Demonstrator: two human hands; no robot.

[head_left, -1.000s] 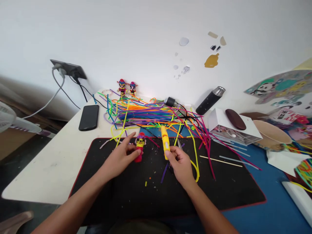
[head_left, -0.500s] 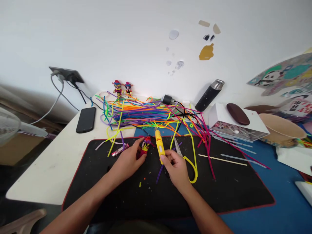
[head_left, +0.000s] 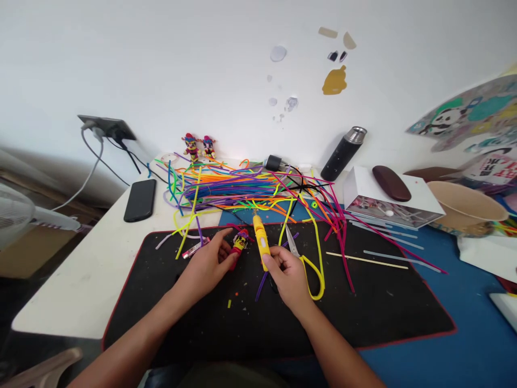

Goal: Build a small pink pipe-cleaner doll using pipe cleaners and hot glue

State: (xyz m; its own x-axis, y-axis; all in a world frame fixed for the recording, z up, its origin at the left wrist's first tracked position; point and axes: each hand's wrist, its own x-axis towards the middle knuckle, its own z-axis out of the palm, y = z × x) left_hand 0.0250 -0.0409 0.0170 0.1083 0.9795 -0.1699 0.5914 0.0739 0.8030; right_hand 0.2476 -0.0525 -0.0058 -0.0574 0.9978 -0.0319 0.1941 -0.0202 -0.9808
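My left hand (head_left: 208, 265) is closed round a small pipe-cleaner figure (head_left: 239, 243) with a yellow face and red body, held over the black mat (head_left: 363, 318). My right hand (head_left: 287, 275) grips a yellow glue gun (head_left: 260, 243), its tip pointing away from me beside the figure. Yellow-handled snips (head_left: 304, 258) lie just right of my right hand. A purple pipe cleaner (head_left: 262, 284) lies under that hand.
A heap of coloured pipe cleaners (head_left: 242, 186) lies behind the mat. Two finished figures (head_left: 198, 146) stand at the wall. A black phone (head_left: 140, 199) is at the left, a black flask (head_left: 343, 153), white box (head_left: 388, 202) and paper bowl (head_left: 464, 207) at the right.
My left hand tipped the figure over and brought it closer to the glue gun. The right hand with the gun shifted slightly left. The camera view drifted a little.
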